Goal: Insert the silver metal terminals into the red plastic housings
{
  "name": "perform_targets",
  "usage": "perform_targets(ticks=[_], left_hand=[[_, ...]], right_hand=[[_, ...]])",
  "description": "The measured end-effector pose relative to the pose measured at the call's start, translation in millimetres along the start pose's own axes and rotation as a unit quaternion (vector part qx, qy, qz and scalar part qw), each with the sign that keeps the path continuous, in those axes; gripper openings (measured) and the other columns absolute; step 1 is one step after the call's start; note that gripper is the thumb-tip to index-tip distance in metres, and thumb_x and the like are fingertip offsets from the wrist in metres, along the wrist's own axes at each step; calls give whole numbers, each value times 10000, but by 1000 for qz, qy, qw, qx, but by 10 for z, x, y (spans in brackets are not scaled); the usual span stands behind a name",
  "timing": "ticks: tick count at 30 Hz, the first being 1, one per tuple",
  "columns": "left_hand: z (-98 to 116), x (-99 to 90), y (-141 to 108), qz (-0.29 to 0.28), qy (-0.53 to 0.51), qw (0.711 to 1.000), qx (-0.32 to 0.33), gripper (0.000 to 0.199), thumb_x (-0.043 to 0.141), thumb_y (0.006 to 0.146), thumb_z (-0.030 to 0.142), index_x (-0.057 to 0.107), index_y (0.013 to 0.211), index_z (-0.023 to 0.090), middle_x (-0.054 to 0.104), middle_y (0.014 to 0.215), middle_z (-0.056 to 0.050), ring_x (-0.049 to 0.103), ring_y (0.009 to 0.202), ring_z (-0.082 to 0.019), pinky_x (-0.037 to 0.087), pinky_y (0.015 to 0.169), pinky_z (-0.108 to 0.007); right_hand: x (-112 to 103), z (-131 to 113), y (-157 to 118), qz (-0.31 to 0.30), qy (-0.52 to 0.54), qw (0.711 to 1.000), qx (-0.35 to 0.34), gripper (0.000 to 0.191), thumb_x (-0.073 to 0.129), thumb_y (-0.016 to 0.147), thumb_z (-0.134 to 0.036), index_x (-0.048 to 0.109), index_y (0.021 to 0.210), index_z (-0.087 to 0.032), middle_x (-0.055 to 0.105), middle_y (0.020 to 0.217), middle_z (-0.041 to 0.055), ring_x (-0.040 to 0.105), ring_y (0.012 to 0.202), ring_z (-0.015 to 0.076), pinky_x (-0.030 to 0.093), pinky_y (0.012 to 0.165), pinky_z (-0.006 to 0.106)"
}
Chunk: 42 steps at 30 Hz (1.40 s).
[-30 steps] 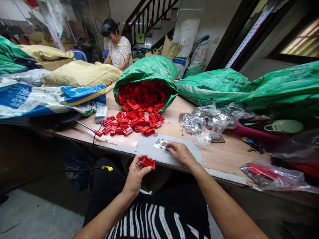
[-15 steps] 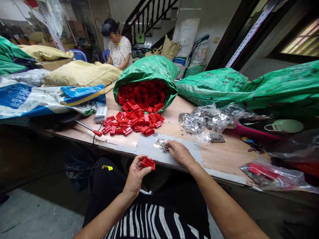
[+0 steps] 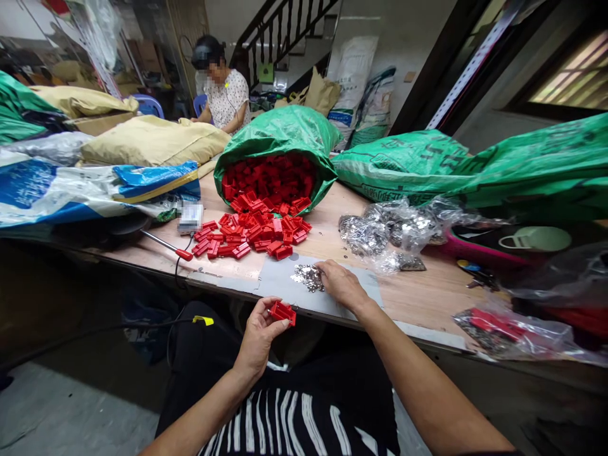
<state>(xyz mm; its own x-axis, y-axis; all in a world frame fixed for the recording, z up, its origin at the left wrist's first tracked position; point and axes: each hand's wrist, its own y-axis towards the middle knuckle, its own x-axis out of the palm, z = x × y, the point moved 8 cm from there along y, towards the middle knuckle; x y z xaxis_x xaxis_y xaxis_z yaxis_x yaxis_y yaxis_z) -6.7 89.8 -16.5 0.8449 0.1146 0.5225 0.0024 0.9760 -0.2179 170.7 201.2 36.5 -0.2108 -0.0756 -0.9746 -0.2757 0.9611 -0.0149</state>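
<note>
My left hand (image 3: 260, 330) is closed around a small red plastic housing (image 3: 284, 313), held just in front of the table edge with its hollow side showing. My right hand (image 3: 342, 286) rests over a grey sheet (image 3: 274, 280), its fingertips at the right side of a heap of small shiny metal pieces (image 3: 306, 276). Those fingers are bent together; whatever is between them is hidden. Behind the sheet, many matching red housings (image 3: 251, 235) spill out of a green woven sack (image 3: 289, 126).
Clear bags of metal parts (image 3: 365, 234) lie right of the sheet, and another bag (image 3: 517, 332) sits near the right edge. A red-tipped lever (image 3: 183, 254) juts out at left. Full sacks (image 3: 156, 139) line the back. A co-worker (image 3: 228, 95) sits beyond them.
The view has shifted very slightly. My right fingers still work at the edge of the metal heap, and my left hand keeps the red housing in the same place.
</note>
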Motion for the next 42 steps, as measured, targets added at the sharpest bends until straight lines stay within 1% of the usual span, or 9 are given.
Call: perform_targets(ticks=[3, 7, 12, 15, 19, 22, 33, 39, 42], left_hand=[[10, -14, -3, 3, 4, 1000, 4, 427, 749, 660, 130, 573, 1046, 183, 693, 966, -40, 642, 872, -151, 500, 815, -281], [17, -22, -5, 0, 3, 1000, 7, 422, 744, 670, 130, 566, 1049, 183, 687, 979, -41, 636, 880, -148, 498, 819, -283], [-11, -7, -7, -9, -2, 1000, 3, 423, 740, 677, 128, 558, 1053, 190, 688, 984, -35, 632, 881, -140, 495, 822, -275], [-28, 10, -9, -11, 0, 1000, 0, 425, 741, 674, 125, 557, 1052, 185, 690, 981, -40, 632, 881, -143, 494, 820, -277], [-26, 26, -10, -10, 1, 1000, -4, 421, 743, 664, 118, 560, 1038, 180, 693, 980, -44, 632, 880, -145, 490, 827, -278], [-12, 30, -11, -11, 1, 1000, -4, 421, 748, 662, 126, 562, 1035, 185, 698, 974, -39, 632, 876, -142, 487, 829, -273], [-22, 10, 6, -16, 6, 1000, -1, 437, 753, 669, 135, 557, 1056, 188, 688, 1007, -48, 628, 901, -149, 482, 842, -285], [-31, 9, -3, -14, 3, 1000, -3, 432, 750, 669, 131, 556, 1051, 185, 690, 993, -44, 628, 880, -144, 481, 837, -286], [-19, 4, -8, -10, 3, 1000, -5, 437, 753, 664, 131, 554, 1050, 185, 693, 981, -43, 631, 870, -141, 480, 834, -283]], right_hand=[[50, -95, 18, -9, -2, 1000, -14, 411, 421, 851, -73, 597, 1172, -259, 623, 1087, 53, 608, 934, 182, 410, 759, 248], [72, -185, -72, -13, 24, 999, -45, 352, 425, 856, -78, 619, 1097, -248, 620, 1079, 42, 592, 971, 170, 413, 791, 233], [55, -173, -215, -14, 72, 994, -82, 306, 435, 858, -88, 636, 1041, -227, 626, 1048, 43, 595, 954, 162, 426, 826, 241], [11, -51, -207, -2, 63, 996, -61, 310, 451, 865, -105, 625, 1088, -231, 629, 1090, 47, 590, 981, 170, 420, 840, 248], [-32, 154, -96, -6, 0, 1000, 22, 325, 435, 884, -128, 593, 1156, -206, 630, 1105, 78, 585, 998, 199, 408, 822, 267], [-44, 175, -29, -5, -14, 999, 44, 332, 411, 883, -119, 588, 1157, -183, 627, 1089, 107, 590, 975, 223, 402, 786, 287], [90, -3, -119, -37, 27, 999, -25, 272, 446, 839, -105, 620, 1017, -217, 641, 1030, 49, 591, 950, 178, 401, 800, 248], [37, 26, -201, -8, 87, 995, -50, 267, 471, 827, -91, 631, 1004, -213, 638, 1059, 51, 597, 954, 182, 420, 829, 264], [4, 49, -237, 12, 91, 995, -38, 240, 478, 843, -113, 628, 1006, -206, 642, 1046, 59, 601, 954, 187, 428, 837, 275]])
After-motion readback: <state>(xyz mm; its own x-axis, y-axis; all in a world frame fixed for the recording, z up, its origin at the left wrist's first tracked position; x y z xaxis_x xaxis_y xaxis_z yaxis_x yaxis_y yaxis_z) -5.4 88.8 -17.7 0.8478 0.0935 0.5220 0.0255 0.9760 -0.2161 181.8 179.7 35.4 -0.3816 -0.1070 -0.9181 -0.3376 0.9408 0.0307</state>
